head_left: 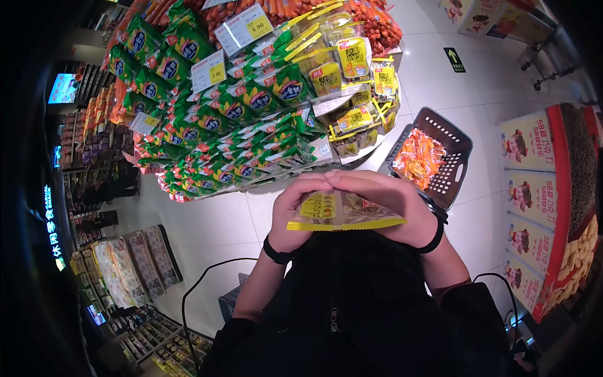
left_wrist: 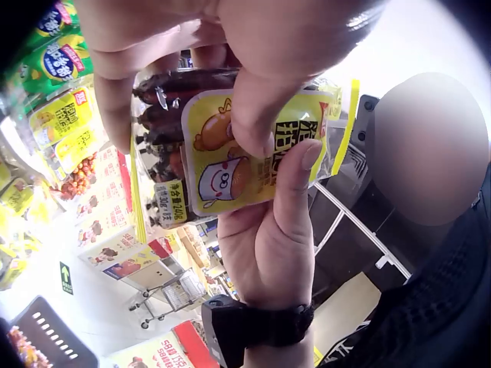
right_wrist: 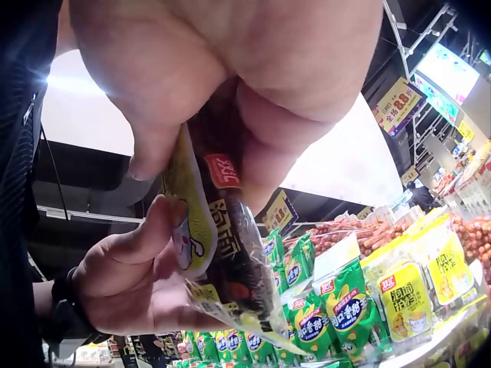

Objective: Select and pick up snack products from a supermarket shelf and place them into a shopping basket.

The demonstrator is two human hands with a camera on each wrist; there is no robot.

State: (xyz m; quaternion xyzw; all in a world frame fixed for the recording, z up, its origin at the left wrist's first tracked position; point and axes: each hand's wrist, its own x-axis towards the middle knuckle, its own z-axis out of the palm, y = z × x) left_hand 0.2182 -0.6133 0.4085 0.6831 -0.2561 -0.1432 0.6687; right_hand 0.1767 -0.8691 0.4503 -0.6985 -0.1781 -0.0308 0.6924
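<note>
Both hands grip a clear, yellow-edged packet of sausages [head_left: 347, 218] in front of the body. My left hand [head_left: 294, 207] has its left end and my right hand [head_left: 408, 210] its right end, the fingers meeting over the top. Seen from the left wrist, the packet [left_wrist: 165, 126] shows dark sausages behind a yellow cartoon label [left_wrist: 222, 178]. Both thumbs lie on that label. From the right wrist, the packet [right_wrist: 238, 245] is edge-on, with the right hand [right_wrist: 230, 54] above and the left hand [right_wrist: 134, 287] below. Some fingers are hidden behind it.
Ahead stands a display of green packets [head_left: 257, 97] and yellow-labelled packets [head_left: 353, 56], with price signs [head_left: 244, 29]. On the floor to the right is a dark basket [head_left: 460, 141] holding orange-wrapped items [head_left: 419, 156]. Printed cartons [head_left: 524, 147] line the far right.
</note>
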